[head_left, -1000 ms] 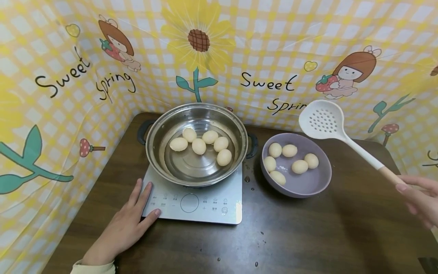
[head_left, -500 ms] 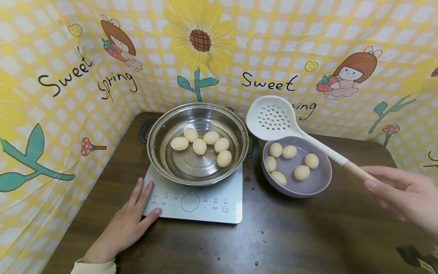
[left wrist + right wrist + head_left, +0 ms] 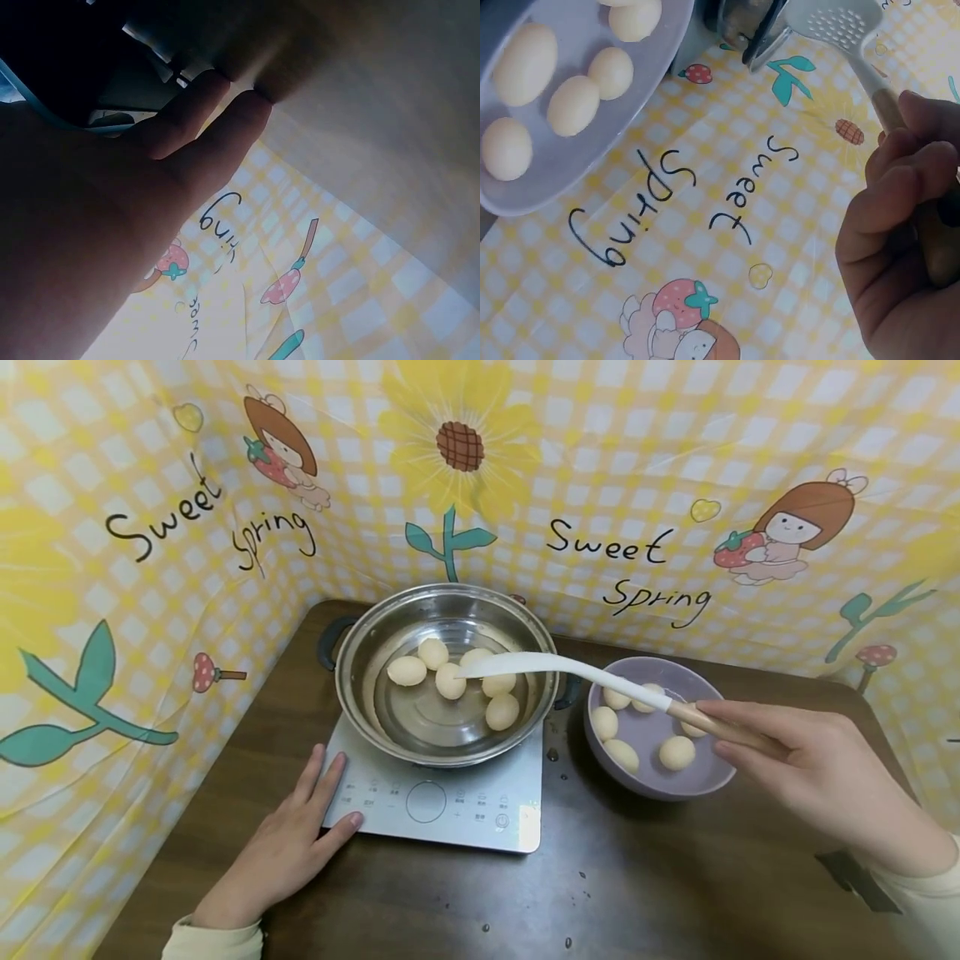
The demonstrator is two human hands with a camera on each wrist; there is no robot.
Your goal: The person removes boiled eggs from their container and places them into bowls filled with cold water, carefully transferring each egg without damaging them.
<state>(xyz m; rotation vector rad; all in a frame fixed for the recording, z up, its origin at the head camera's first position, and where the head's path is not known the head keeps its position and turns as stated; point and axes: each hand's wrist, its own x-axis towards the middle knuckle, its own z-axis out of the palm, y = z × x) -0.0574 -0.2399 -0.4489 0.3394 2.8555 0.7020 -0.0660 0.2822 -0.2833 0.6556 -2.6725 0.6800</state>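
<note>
My right hand [image 3: 817,768] grips the wooden handle of a white slotted spoon [image 3: 525,663], whose head hangs over the steel pot [image 3: 442,758]. Several pale eggs [image 3: 502,712] lie in water in the pot, some partly hidden behind the spoon. In the right wrist view, curled fingers [image 3: 877,217] wrap the spoon's handle. My left hand [image 3: 281,852] rests with its fingers spread at the left edge of the induction cooker [image 3: 450,810] under the pot. The left wrist view is dark and shows two extended fingers [image 3: 217,142].
A purple bowl [image 3: 716,781] with several more eggs stands right of the pot, beneath the spoon's handle. A patterned cloth [image 3: 600,460] hangs behind and at the left. Water drops dot the brown table [image 3: 637,877]. A dark object [image 3: 855,877] lies near the right sleeve.
My right hand has moved left, bringing the spoon from beyond the bowl to over the pot and turning its head edge-on. An egg in the bowl has rolled forward. The left hand stays put.
</note>
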